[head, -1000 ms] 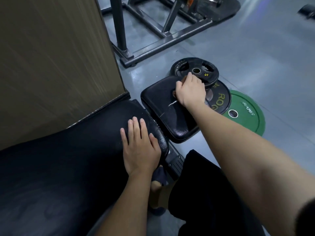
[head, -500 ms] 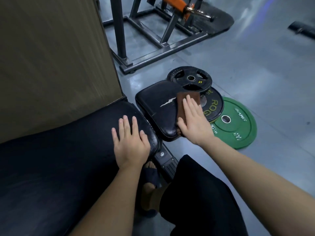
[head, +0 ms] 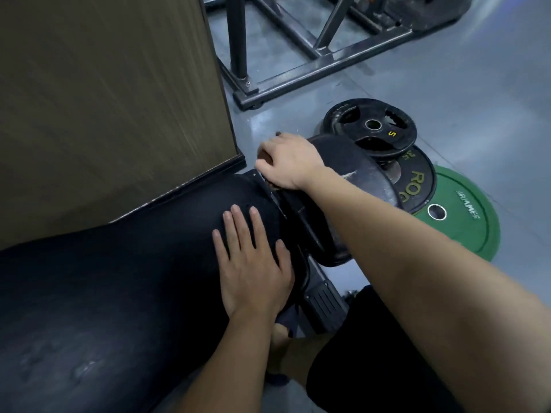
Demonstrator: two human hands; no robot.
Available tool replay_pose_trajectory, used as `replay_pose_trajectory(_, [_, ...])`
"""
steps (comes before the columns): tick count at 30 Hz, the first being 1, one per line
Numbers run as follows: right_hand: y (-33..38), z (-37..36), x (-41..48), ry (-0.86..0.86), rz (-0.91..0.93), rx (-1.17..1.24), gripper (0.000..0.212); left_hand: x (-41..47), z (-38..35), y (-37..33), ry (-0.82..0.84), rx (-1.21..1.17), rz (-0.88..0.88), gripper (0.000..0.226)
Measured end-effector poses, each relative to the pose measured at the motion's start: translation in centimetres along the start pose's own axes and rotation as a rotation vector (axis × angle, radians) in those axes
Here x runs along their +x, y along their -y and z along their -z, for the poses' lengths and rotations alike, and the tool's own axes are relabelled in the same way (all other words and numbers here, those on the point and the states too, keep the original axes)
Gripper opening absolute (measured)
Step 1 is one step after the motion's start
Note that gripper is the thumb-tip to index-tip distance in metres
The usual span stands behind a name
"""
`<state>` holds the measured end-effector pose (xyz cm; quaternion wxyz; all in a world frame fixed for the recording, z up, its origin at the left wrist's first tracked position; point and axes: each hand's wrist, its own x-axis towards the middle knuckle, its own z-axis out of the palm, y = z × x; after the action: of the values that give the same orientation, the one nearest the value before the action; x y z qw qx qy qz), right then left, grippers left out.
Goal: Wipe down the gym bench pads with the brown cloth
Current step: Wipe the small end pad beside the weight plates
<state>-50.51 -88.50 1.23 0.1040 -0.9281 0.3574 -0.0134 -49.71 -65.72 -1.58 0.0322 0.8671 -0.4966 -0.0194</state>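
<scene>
Head view looks down on two bare hands over a black gym bench. Left hand (head: 253, 263) lies flat, palm down, fingers (head: 238, 225) spread and straight, holding nothing; it presses on the long back pad (head: 119, 278) near that pad's end. Beyond its fingertips sits the gap between the two pads, and just past that gap the smaller seat pad (head: 357, 180), which has a pale tear in its surface. Right hand (head: 289, 162) is curled into a loose fist at the far corner of the seat pad, knuckles up, fingers folded under. Only a small dark-brown scrap of the brown cloth (head: 264, 158) peeks out beneath those folded fingers, so the hand seems closed on it, though most of the cloth is hidden. To the outer side of the right hand, three weight plates lie stacked on the grey floor (head: 447, 70): a small black plate (head: 369, 126) on top, a larger black plate (head: 417, 183) beneath, a green plate (head: 465, 216) lowest. Past the right knuckles stands a steel rack base (head: 313, 70); a brown panel (head: 104, 99) rises beyond the left fingertips
</scene>
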Motion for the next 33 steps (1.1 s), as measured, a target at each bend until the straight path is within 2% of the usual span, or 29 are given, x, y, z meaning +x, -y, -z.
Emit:
replay_pose_trajectory(3, [0.9, 0.7, 3.0, 0.175, -0.053, -0.125, 0.055, 0.2, 0.0, 0.2, 0.017, 0.001, -0.005, 0.075])
replay_pose_trajectory(5, [0.7, 0.9, 3.3, 0.208, -0.034, -0.132, 0.054, 0.2, 0.1, 0.2, 0.020, -0.001, -0.001, 0.075])
replay_pose_trajectory(8, [-1.8, 1.3, 2.1, 0.129, -0.042, -0.074, 0.049, 0.4, 0.2, 0.1, 0.020, -0.001, 0.012, 0.075])
replay_pose_trajectory(14, [-6.4, 1.8, 1.1, -0.009, -0.182, -0.007, 0.048, 0.4, 0.3, 0.0, 0.030, -0.037, 0.016, 0.075])
replay_pose_trajectory(16, [-5.2, 1.4, 1.4, -0.026, -0.196, -0.069, 0.051, 0.4, 0.4, -0.1, 0.025, -0.030, 0.017, 0.075])
replay_pose_trajectory(19, [-1.7, 0.5, 2.2, 0.012, -0.100, -0.209, 0.054, 0.5, 0.6, 0.0, 0.040, -0.012, 0.007, 0.076])
replay_pose_trajectory(22, [0.8, -0.7, 1.9, 0.001, -0.028, -0.149, 0.055, 0.7, 0.5, 0.0, 0.031, 0.004, 0.012, 0.076])
replay_pose_trajectory(24, [1.0, -0.9, 1.8, -0.002, 0.004, -0.096, 0.048, 0.8, 0.3, -0.1, 0.031, -0.010, 0.019, 0.077])
replay_pose_trajectory(27, [-1.2, 0.0, 1.7, 0.034, 0.016, -0.091, 0.051, 0.6, 0.3, -0.1, 0.038, -0.031, 0.021, 0.077])
replay_pose_trajectory(31, [-6.8, 1.4, 1.0, -0.013, -0.112, -0.086, 0.063, 0.7, 0.4, -0.2, 0.038, -0.059, 0.020, 0.076])
replay_pose_trajectory(33, [-8.0, 1.5, 0.5, -0.038, -0.120, -0.070, 0.069, 0.6, 0.3, -0.2, 0.044, -0.054, 0.018, 0.076])
